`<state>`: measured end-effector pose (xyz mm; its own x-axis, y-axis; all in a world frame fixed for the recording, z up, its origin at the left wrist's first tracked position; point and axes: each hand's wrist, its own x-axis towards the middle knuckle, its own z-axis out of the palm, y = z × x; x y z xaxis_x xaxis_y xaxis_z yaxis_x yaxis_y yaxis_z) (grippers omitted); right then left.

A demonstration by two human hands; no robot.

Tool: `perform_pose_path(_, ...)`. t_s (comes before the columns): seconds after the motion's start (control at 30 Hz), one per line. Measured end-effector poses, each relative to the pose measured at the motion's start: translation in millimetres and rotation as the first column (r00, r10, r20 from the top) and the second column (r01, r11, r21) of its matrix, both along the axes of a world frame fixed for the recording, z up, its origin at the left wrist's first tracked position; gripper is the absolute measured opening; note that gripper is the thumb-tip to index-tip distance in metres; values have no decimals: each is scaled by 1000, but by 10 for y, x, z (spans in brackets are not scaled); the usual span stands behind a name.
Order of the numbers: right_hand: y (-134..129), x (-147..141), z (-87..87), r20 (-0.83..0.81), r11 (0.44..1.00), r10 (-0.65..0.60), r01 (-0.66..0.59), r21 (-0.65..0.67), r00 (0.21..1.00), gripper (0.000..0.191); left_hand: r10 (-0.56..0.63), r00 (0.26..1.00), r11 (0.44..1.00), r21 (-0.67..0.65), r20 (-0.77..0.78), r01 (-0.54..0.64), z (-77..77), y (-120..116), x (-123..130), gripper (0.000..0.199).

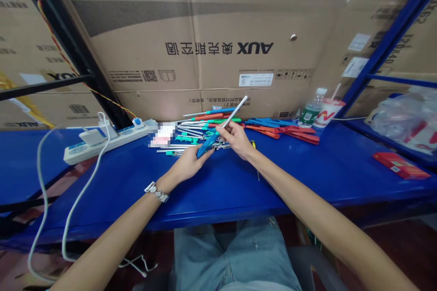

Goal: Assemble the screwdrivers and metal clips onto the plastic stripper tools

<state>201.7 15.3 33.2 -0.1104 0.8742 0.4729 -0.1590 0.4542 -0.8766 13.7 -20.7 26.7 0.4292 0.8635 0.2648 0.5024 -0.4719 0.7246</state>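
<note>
My left hand (186,166) is closed around a blue plastic handle (206,146), held just above the table. My right hand (238,141) pinches a silver metal tube (235,111) that slants up and away, its lower end meeting the top of the blue handle. How the two join is hidden by my fingers. Behind my hands lies a pile of metal tubes (191,125) with blue, red and green handles. Several teal plastic pieces (187,137) are among them. A screwdriver with a yellow handle (253,144) lies partly hidden behind my right wrist.
Blue and orange-red plastic parts (302,135) lie right of the pile. Beyond them stand a water bottle (311,109) and a paper cup (328,112). A red box (401,166) lies far right. On the left is a white power strip (109,141) with cables. Cardboard (218,18) backs the table.
</note>
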Motion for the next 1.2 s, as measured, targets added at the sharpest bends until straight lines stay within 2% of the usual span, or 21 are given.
perform_pose_path(0.1, 27, -7, -59, 26, 998, 1, 1, -60, 1000, 50, -2, 1000, 1000, -29, 12, 2, -27, 30, 7, 33)
perform_pose_path(0.23, 45, -13, -102, 53, 992, -17, 24, -126, 998, 52, 55, 998, 997, 57, 13, -56, -76, 70, 14, 27)
perform_pose_path(0.33, 48, -9, -105, 63, 991, -34, 42, -128, 997, 54, 49, 999, 994, 93, 11, -50, -92, 90, -23, 21)
perform_pose_path(0.47, 47, -20, -90, 35, 991, -92, 95, -95, 995, 56, 40, 998, 992, 118, -52, -33, -54, 83, -95, 28)
perform_pose_path(0.67, -2, -24, -47, -12, 984, -167, 165, -71, 986, 52, 264, 944, 951, 215, -198, -220, 15, 39, -120, 38)
perform_pose_path(0.73, -18, -20, -35, -15, 980, -186, 184, -71, 982, 50, 295, 925, 935, 271, -241, -228, 18, 41, -121, 41)
perform_pose_path(0.8, -27, -22, -29, -24, 978, -195, 193, -80, 980, 50, 275, 911, 936, 304, -309, -179, 11, 48, -119, 39)
perform_pose_path(0.87, -29, -29, -28, -36, 979, -190, 186, -89, 981, 51, 217, 908, 952, 281, -358, -117, 1, 56, -112, 35)
perform_pose_path(1.03, -22, -37, -42, -58, 986, -135, 128, -107, 989, 54, 87, 934, 983, 182, -346, -25, -14, 57, -87, 29)
perform_pose_path(1.2, -16, -21, -74, -33, 977, -110, 102, -189, 993, 55, 99, 907, 977, 214, -410, -9, -49, 70, -108, 26)
